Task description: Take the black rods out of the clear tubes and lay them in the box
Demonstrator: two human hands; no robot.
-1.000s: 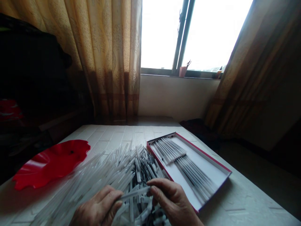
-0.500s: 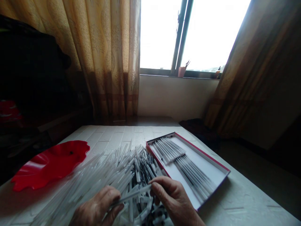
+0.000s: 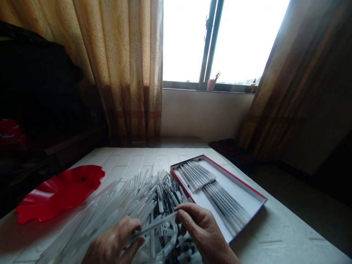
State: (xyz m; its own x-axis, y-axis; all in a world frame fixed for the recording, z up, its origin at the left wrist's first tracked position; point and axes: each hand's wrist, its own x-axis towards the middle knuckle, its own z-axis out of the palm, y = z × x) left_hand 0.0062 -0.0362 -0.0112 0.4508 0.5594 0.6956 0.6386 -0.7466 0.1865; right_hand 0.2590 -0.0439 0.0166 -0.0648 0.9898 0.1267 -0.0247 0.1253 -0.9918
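Pinching one clear plastic tube (image 3: 154,225) between left hand (image 3: 112,244) and right hand (image 3: 203,227), with two neat rows (image 3: 195,176) in the red-rimmed box (image 3: 233,176) and a big loose pile (image 3: 118,209) left.

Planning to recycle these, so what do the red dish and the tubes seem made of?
The red dish looks like glossy plastic, judging by its thin wavy rim and shine. The tubes look like translucent, matte plastic, since light passes through; the exact type can't be told.
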